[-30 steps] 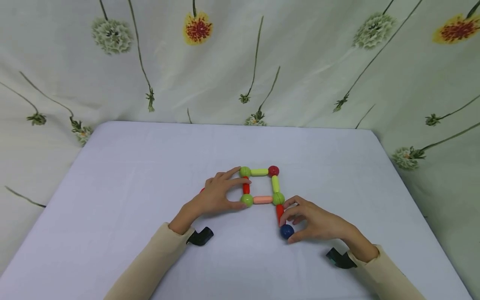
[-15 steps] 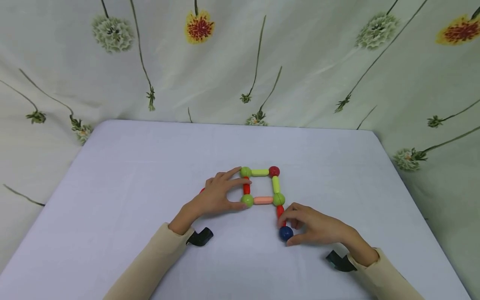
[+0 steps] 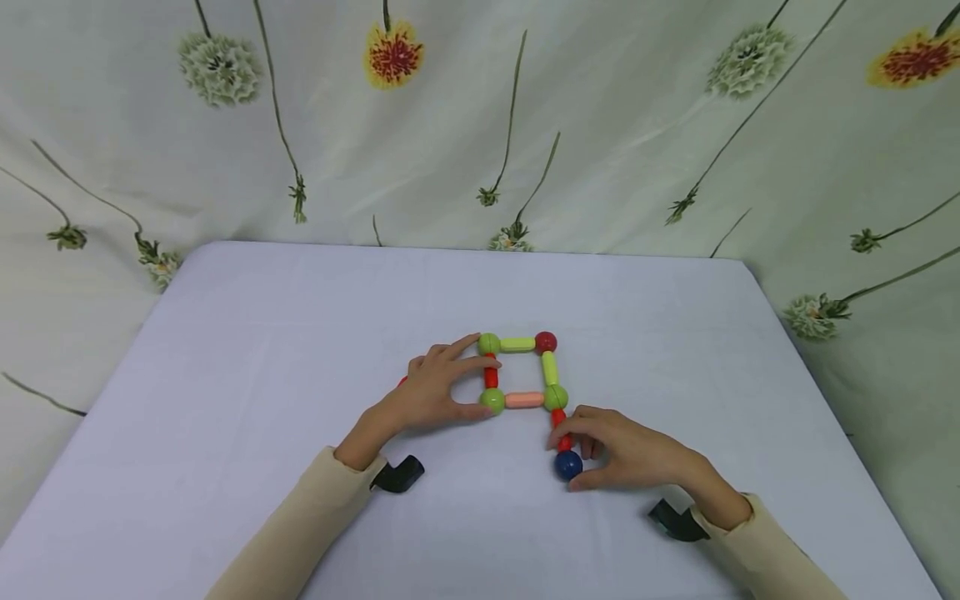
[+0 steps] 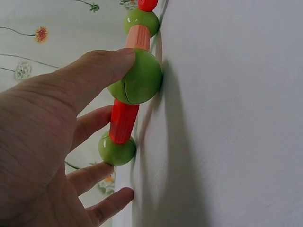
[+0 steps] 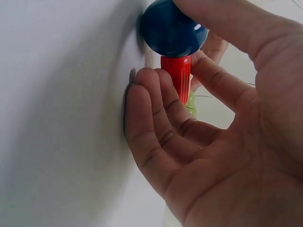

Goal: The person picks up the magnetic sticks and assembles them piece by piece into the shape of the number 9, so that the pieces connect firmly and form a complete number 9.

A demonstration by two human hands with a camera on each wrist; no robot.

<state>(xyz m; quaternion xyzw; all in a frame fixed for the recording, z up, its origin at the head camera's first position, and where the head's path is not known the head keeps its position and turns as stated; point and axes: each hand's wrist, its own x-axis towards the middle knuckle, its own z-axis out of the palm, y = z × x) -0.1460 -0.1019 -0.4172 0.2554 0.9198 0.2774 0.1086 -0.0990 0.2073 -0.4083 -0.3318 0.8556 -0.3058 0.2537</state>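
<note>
Even, soft, bright light, faint shadows, sharp head view, slightly blurred close-up wrist views.

A flat square of sticks [image 3: 524, 399] and balls lies mid-table; from its near right green ball [image 3: 556, 397] a red stick [image 3: 559, 423] runs to a blue ball [image 3: 567, 465]
</note>
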